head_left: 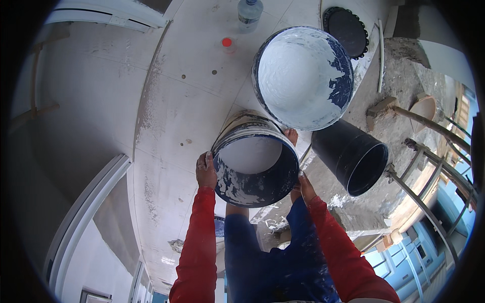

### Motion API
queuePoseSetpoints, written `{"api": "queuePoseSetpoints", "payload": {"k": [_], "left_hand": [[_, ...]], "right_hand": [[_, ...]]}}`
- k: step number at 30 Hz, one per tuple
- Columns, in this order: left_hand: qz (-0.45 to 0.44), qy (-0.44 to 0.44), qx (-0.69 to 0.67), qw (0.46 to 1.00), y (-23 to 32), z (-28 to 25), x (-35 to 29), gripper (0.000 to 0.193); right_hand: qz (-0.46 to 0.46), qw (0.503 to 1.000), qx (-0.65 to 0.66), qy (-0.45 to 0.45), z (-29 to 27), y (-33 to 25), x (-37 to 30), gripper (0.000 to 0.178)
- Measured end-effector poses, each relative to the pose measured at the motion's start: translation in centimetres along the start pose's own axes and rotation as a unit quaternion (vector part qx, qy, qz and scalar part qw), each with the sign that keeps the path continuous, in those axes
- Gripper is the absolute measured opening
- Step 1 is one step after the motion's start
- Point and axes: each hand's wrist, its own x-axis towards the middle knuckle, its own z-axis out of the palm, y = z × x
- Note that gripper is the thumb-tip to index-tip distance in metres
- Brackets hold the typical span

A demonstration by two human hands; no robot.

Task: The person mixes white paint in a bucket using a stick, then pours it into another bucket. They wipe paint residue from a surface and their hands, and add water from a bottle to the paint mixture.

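Between my hands is a dark bucket (pixel 256 188) with dried white smears on its walls and white material in the bottom, its mouth tilted toward me. My left hand (pixel 206 170) grips its left rim, and my right hand (pixel 304 189) grips the right side, its fingers partly hidden. Just beyond, to the right, stands a bigger dark tub (pixel 341 83) filled with white paste, its wall coated unevenly. A black bucket (pixel 348 156) lies on its side right of my right hand, its mouth facing me and to the right.
A clear water bottle (pixel 249 14) and a red cap-like piece (pixel 227 42) are on the tiles ahead. A black scalloped lid (pixel 345 32) lies behind the tub beside a thin pale pipe (pixel 380 55). Wooden poles and a ladder-like frame (pixel 422 189) occupy the right.
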Motion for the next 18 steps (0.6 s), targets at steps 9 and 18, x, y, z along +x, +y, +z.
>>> {"api": "queuePoseSetpoints", "payload": {"k": [9, 18], "left_hand": [[0.121, -0.091, -0.112, 0.982, 14.6, -0.2, 12.4, 0.044], [-0.094, -0.168, -0.216, 0.957, 26.5, 4.6, 16.7, 0.078]], "right_hand": [[-0.122, 0.976, 0.059, 0.173, -9.8, -19.0, 8.3, 0.058], [-0.217, 0.945, -0.078, 0.231, -7.3, -23.3, 14.5, 0.056]]}}
